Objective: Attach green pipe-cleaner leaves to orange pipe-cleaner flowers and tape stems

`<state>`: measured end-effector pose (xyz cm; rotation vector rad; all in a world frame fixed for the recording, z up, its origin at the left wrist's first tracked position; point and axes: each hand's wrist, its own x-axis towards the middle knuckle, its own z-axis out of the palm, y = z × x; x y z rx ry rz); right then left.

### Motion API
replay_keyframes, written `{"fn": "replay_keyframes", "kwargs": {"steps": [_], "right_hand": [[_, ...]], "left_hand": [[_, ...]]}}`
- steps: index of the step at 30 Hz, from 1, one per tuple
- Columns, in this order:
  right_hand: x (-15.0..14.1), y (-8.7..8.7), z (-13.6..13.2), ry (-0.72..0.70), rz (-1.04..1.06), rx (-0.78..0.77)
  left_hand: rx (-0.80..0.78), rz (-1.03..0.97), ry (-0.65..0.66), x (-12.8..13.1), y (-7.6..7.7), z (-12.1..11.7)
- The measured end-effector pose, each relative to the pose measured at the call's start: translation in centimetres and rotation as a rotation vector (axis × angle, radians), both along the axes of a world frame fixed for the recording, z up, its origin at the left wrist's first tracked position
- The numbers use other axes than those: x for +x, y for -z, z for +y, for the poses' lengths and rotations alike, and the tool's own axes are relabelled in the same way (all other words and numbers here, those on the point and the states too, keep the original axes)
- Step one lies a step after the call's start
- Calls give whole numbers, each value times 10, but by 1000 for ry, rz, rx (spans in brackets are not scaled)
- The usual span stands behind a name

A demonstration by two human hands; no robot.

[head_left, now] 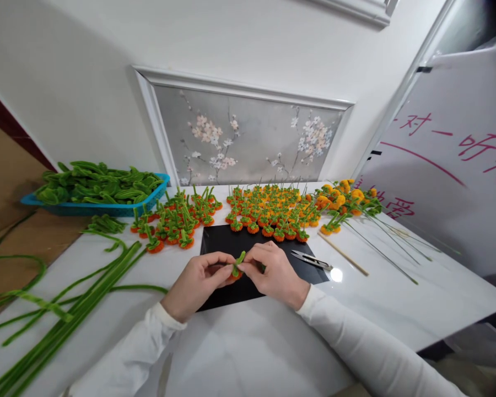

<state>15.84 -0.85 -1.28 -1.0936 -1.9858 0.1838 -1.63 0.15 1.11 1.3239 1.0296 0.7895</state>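
Between my two hands, over the black mat (221, 295), is a small orange pipe-cleaner flower (236, 270) with a green stem pointing up. My left hand (200, 281) pinches its left side between thumb and fingers. From the right, my right hand (275, 273) closes its thumb and fingertips on the green part at the flower's top. Fingers hide much of the flower. Thread snips (312, 259) lie on the mat's right edge, beyond my right hand. Similar orange flowers with upright green stems (173, 234) stand behind my left hand.
A blue tray (103, 209) heaped with green pipe-cleaner pieces stands at the back left. Long green pipe cleaners (78, 309) lie along the left. Rows of finished-looking flowers (268, 212) fill the back middle. Yellow stemmed flowers (347, 196) and a wooden stick (343, 253) lie right.
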Motion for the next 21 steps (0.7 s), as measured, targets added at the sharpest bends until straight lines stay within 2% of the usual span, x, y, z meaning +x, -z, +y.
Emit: {"fn": "replay_keyframes", "kwargs": {"steps": [3, 6, 10, 14, 21], "right_hand": [[0, 0, 0, -21, 16, -16], [3, 0, 3, -37, 36, -37], [9, 0, 7, -165, -4, -2], [14, -1, 8, -282, -43, 41], [13, 0, 6, -296, -61, 55]], "left_hand": [[19, 26, 13, -1, -1, 0], [98, 80, 82, -2, -2, 0], [171, 155, 156, -1, -7, -2], [170, 112, 220, 2, -13, -4], [177, 99, 228, 0, -15, -4]]}}
